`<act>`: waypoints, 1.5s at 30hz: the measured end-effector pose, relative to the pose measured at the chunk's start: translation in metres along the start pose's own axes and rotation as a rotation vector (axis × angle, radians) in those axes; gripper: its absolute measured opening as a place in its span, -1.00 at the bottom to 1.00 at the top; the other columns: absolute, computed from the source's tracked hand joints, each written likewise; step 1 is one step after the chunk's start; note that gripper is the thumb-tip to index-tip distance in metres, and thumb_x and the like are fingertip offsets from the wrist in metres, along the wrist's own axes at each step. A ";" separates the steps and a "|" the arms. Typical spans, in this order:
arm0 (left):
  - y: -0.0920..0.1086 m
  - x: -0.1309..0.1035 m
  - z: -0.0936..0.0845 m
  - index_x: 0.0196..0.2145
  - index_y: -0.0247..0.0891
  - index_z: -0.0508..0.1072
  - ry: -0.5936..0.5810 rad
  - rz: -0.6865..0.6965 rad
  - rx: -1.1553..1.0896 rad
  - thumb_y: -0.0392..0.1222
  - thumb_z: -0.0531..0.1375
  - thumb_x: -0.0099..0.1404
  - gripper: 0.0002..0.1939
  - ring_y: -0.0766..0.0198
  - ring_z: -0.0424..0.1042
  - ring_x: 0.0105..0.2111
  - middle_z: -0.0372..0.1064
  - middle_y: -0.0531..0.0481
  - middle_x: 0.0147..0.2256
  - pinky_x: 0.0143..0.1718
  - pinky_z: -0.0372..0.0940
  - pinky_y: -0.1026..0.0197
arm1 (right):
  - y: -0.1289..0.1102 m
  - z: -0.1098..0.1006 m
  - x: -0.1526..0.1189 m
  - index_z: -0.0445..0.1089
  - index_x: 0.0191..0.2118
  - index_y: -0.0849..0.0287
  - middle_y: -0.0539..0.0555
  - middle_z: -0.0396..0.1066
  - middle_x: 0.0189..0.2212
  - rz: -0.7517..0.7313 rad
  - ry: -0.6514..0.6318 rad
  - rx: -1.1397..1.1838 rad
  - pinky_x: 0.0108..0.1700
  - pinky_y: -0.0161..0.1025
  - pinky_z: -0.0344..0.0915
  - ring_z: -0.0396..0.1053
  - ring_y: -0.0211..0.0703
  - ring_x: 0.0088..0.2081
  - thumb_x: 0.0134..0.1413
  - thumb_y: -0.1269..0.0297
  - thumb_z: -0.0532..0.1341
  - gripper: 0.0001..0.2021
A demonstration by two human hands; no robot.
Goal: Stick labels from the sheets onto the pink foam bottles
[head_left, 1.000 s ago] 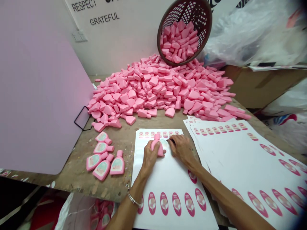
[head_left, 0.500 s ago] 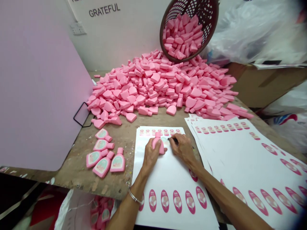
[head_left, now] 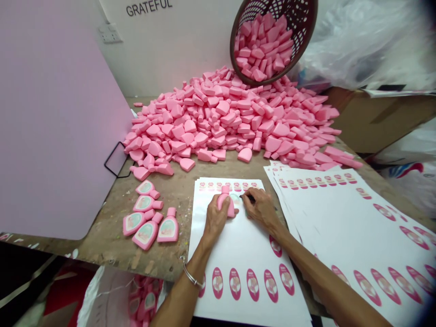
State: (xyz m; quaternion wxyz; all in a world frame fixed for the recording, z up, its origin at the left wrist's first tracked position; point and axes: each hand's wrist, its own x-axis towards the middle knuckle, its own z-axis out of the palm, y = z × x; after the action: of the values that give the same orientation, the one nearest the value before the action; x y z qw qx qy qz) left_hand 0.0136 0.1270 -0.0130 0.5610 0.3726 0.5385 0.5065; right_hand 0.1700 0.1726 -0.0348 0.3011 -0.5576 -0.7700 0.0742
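My left hand point(head_left: 216, 215) is closed around a small pink bottle point(head_left: 225, 202), held upright over the upper part of a sticker sheet point(head_left: 238, 245). Just right of the bottle is a pale green label point(head_left: 235, 198), close to the fingertips of my right hand point(head_left: 260, 209). Those fingers are pinched on a thin dark tool point(head_left: 241, 196), mostly hidden by the hand; its exact kind does not show. To the left on the table lie several pink bottles point(head_left: 168, 228) with pale green labels on their fronts.
A large heap of plain pink bottles point(head_left: 218, 118) covers the back of the table point(head_left: 112, 236). A brown basket point(head_left: 233, 50) lies tipped above it. More sticker sheets point(head_left: 327, 218) are at the right. A pink panel point(head_left: 61, 118) stands left; a white bag point(head_left: 102, 295) with bottles hangs below.
The whole view has shifted slightly. Both hands keep nearly the same pose, with the bottle in my left hand and the label beside it.
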 end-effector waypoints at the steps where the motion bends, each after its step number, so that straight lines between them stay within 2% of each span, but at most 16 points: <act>1: 0.000 0.000 0.000 -0.22 -0.32 0.30 -0.001 0.000 0.000 0.14 0.19 0.17 -0.55 0.13 0.54 -0.45 0.37 -0.07 -0.37 -0.48 0.40 0.24 | 0.000 0.000 0.000 0.30 -0.47 0.13 0.02 0.42 -0.47 0.004 0.002 0.009 -0.28 -0.23 0.04 0.30 -0.17 -0.36 0.08 0.32 0.10 -0.87; 8: 0.000 0.000 -0.001 -0.21 -0.32 0.31 -0.004 0.003 -0.003 0.15 0.18 0.17 -0.55 0.17 0.53 -0.47 0.37 -0.07 -0.35 -0.48 0.40 0.24 | -0.001 0.001 -0.002 0.30 -0.45 0.14 0.04 0.42 -0.46 0.043 0.036 -0.005 -0.25 -0.20 0.05 0.29 -0.15 -0.36 0.10 0.30 0.10 -0.86; 22: -0.001 0.000 -0.001 -0.23 -0.31 0.30 -0.007 0.016 -0.001 0.17 0.17 0.17 -0.55 0.19 0.52 -0.49 0.37 -0.04 -0.39 -0.48 0.40 0.24 | -0.005 0.003 -0.001 0.31 -0.41 0.14 0.06 0.44 -0.42 0.038 0.019 -0.101 -0.27 -0.20 0.00 0.29 -0.13 -0.34 0.10 0.27 0.10 -0.87; 30: 0.000 -0.002 -0.002 -0.20 -0.32 0.31 -0.016 0.030 0.001 0.19 0.15 0.18 -0.52 0.19 0.52 -0.48 0.35 -0.06 -0.33 -0.48 0.40 0.24 | -0.006 0.002 0.004 0.30 -0.46 0.12 0.03 0.42 -0.46 -0.032 -0.029 -0.071 -0.28 -0.22 0.01 0.28 -0.14 -0.35 0.11 0.28 0.10 -0.86; 35: -0.002 -0.002 -0.004 -0.19 -0.31 0.31 -0.038 0.046 -0.002 0.20 0.12 0.20 -0.52 0.18 0.53 -0.46 0.35 -0.05 -0.34 -0.45 0.41 0.23 | -0.002 0.003 0.006 0.32 -0.39 0.14 0.09 0.43 -0.40 -0.041 -0.001 -0.082 -0.23 -0.17 -0.02 0.27 -0.10 -0.29 0.14 0.29 0.06 -0.85; 40: -0.002 -0.001 -0.003 -0.18 -0.32 0.30 -0.035 0.037 0.004 0.19 0.11 0.22 -0.53 0.17 0.53 -0.46 0.36 -0.07 -0.35 -0.44 0.42 0.21 | 0.004 -0.001 0.011 0.34 -0.41 0.14 0.06 0.42 -0.41 -0.096 -0.062 -0.062 -0.18 -0.15 -0.03 0.28 -0.12 -0.27 0.13 0.29 0.08 -0.86; 45: -0.004 -0.001 -0.003 -0.19 -0.31 0.30 -0.038 0.048 0.001 0.20 0.10 0.22 -0.52 0.16 0.53 -0.46 0.36 -0.05 -0.36 -0.44 0.41 0.20 | 0.007 -0.007 0.016 0.33 -0.43 0.12 -0.01 0.43 -0.45 -0.115 -0.111 0.010 -0.21 -0.22 0.03 0.31 -0.17 -0.31 0.14 0.27 0.08 -0.84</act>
State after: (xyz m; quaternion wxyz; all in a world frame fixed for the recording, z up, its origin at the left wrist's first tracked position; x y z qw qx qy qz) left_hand 0.0110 0.1250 -0.0175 0.5586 0.3955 0.5188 0.5122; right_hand 0.1759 0.1881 -0.0264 0.2643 -0.5060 -0.8159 0.0916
